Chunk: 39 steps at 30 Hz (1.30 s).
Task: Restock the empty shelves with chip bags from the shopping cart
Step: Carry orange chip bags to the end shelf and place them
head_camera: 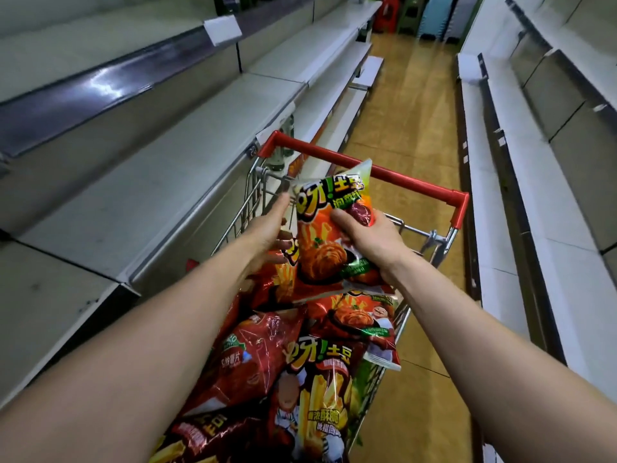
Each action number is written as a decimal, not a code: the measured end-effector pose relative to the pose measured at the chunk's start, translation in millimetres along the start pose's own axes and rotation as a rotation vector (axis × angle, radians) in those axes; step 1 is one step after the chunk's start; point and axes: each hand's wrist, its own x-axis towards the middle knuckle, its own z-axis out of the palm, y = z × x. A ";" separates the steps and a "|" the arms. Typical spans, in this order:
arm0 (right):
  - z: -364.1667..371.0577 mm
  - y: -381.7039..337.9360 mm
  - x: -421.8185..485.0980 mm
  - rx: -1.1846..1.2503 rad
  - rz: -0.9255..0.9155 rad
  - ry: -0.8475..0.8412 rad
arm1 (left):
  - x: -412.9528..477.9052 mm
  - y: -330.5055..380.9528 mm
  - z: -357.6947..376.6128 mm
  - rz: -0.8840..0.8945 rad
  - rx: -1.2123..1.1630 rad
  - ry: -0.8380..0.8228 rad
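The chip bag (329,235) was orange and red, with a green corner at the top. It had big yellow letters and a picture of fries on it. It looked puffy and shiny. It was up in the air over the far end of the shopping cart (417,182), just on the near side of the red handle.

The right hand (370,242) held the bag, with the thumb curled over the front and the fingers behind. The left hand (267,233) was flat with straight fingers and touched the bag's left edge.

The right hand hid part of the bag's right side. The pile of bags (317,389) in the cart was cut off at the bottom of the picture. The bags lay over one another, so most of them showed only in part. The arms and the bags hid much of the cart's wire sides. The small words on the bags were too tiny to read. The far end of the aisle was blurry, with red and blue shapes I could not make out.

There was 1 bag in the hands, 2 hands and 1 cart. At least 5 more bags lay in the cart. Shelves ran along 2 sides, the left shelves (140,202) and the right shelves (494,195), with a brown floor (410,105) between them
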 end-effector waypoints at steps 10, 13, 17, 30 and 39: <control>-0.4 45.5 23.2 -0.098 0.024 0.017 | 62.5 -70.1 18.7 -0.209 0.462 0.206; -0.8 54.9 31.9 -0.098 0.043 0.014 | 70.1 -80.7 25.2 -0.223 0.605 0.278; -2.6 57.5 38.5 -0.080 0.026 -0.013 | 75.1 -76.8 24.9 -0.226 0.699 0.351; -11.9 4.3 8.3 0.125 0.011 -0.040 | 11.4 -1.9 -8.4 0.041 0.277 0.276; -13.7 -47.5 -69.8 0.310 0.107 -0.086 | -76.0 26.6 -17.4 0.114 -0.042 -0.122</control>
